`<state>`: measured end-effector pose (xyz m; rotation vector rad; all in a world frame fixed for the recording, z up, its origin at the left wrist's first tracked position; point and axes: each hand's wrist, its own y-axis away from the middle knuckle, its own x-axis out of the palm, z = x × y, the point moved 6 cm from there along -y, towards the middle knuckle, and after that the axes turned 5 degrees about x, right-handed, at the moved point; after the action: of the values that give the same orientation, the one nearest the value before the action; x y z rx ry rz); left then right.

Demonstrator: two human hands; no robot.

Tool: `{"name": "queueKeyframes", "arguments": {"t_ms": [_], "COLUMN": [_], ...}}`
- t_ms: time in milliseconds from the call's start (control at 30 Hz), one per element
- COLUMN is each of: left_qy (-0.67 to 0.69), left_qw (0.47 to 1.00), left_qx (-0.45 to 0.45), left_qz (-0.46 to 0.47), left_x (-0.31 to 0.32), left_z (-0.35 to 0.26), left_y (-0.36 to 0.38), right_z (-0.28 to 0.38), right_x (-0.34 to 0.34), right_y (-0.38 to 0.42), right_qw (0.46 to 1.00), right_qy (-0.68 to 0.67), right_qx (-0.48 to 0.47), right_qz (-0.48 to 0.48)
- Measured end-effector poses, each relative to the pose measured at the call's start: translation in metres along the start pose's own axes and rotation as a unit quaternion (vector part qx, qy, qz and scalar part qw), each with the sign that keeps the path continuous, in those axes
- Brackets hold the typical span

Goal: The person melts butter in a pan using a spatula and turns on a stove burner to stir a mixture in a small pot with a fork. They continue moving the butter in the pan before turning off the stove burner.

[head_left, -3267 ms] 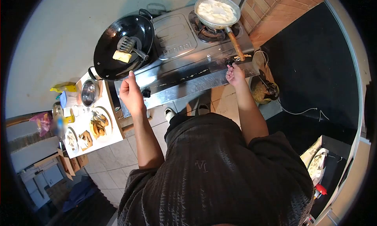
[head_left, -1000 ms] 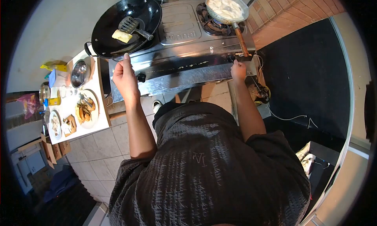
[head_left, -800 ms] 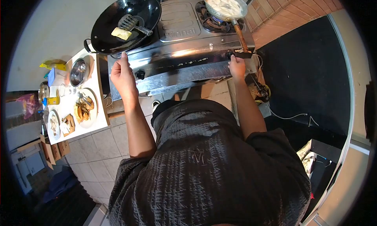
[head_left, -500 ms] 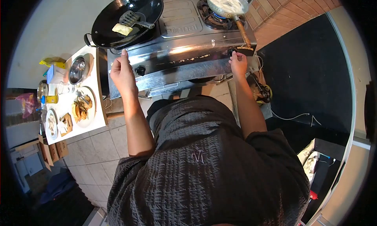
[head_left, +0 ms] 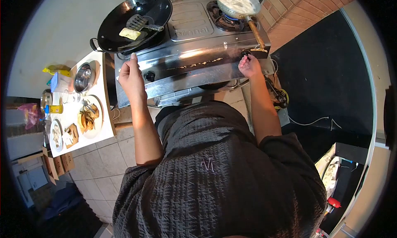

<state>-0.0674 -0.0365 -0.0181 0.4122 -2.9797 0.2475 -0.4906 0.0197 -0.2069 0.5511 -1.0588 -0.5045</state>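
Observation:
At the stove's front right, my right hand [head_left: 249, 66] has its fingers closed on the black stove knob [head_left: 247, 54], which they partly cover. My left hand [head_left: 132, 77] is curled with the thumb up, near the stove's left corner, and nothing shows in it. Just beyond it, a black wok [head_left: 111, 35] sits on the left burner. Inside the wok lie a folded pale yellow piece of food [head_left: 130, 33] and a slotted spatula [head_left: 137, 22]. A pan [head_left: 220, 7] of whitish pieces stands over a blue flame, its wooden handle [head_left: 255, 33] pointing towards my right hand.
To the left, a white table [head_left: 106, 126] holds a steel bowl [head_left: 84, 77], a plate of food [head_left: 98, 126], a yellow container [head_left: 54, 109] and a smaller plate [head_left: 55, 143]. A brick wall [head_left: 306, 8] and a black panel [head_left: 326, 72] border the right side.
My right hand has turned at the wrist while staying on the knob. My left hand has barely moved. The view has shifted slightly; wok, spatula and food look the same.

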Motion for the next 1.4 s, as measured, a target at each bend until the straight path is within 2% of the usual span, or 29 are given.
{"name": "queueKeyframes", "arguments": {"t_ms": [67, 400, 667, 1100, 1400], "left_qy": [0.001, -0.014, -0.015, -0.03, -0.022], "left_qw": [1.0, 1.0, 1.0, 0.999, 1.0], "left_qx": [0.011, -0.015, -0.001, -0.013, -0.011], "left_qz": [0.012, -0.001, -0.007, -0.011, -0.004], "left_x": [0.001, 0.007, 0.007, 0.011, 0.012], "left_z": [0.001, 0.002, 0.005, 0.003, 0.007], "left_y": [-0.003, 0.001, 0.004, 0.007, 0.002], "right_z": [-0.001, 0.001, 0.0, 0.0, 0.0], "right_x": [0.006, 0.009, 0.01, 0.013, 0.014], "right_y": [0.002, 0.001, 0.004, 0.007, 0.009], "right_qw": [0.996, 0.993, 0.988, 0.988, 0.98], "right_qy": [-0.087, -0.109, -0.145, -0.153, -0.188], "right_qx": [0.025, 0.041, 0.035, 0.029, 0.029], "right_qz": [0.027, 0.0, -0.039, -0.021, -0.063]}}
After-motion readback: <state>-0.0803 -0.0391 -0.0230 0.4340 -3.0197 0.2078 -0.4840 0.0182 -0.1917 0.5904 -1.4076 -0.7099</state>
